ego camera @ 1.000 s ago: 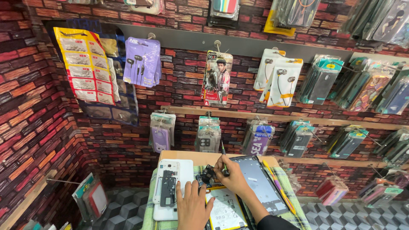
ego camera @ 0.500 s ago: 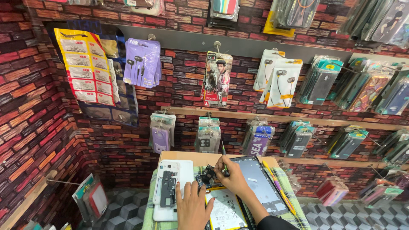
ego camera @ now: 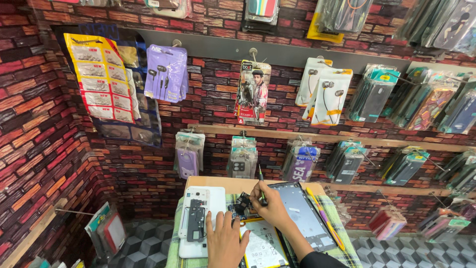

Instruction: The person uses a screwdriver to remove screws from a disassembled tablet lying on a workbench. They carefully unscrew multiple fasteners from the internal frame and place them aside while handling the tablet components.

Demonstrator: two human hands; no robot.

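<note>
My left hand point(ego camera: 224, 242) lies flat on the checked cloth point(ego camera: 347, 250), fingers spread, next to an opened white phone shell point(ego camera: 201, 218) with a dark board inside. My right hand point(ego camera: 270, 208) grips a thin screwdriver point(ego camera: 261, 183) upright, its tip down at a small dark phone part point(ego camera: 242, 204) between the two hands. A white battery-like panel point(ego camera: 263, 245) lies under my wrists. A detached dark phone screen point(ego camera: 305, 218) rests to the right of my right hand.
A small wooden table point(ego camera: 218, 182) stands against a brick-pattern wall point(ego camera: 34, 149). Packaged earphones point(ego camera: 166, 74), phone cases point(ego camera: 377, 94) and accessory packs point(ego camera: 243, 156) hang on rails and hooks above. A yellow tool point(ego camera: 325, 218) lies along the screen's right side.
</note>
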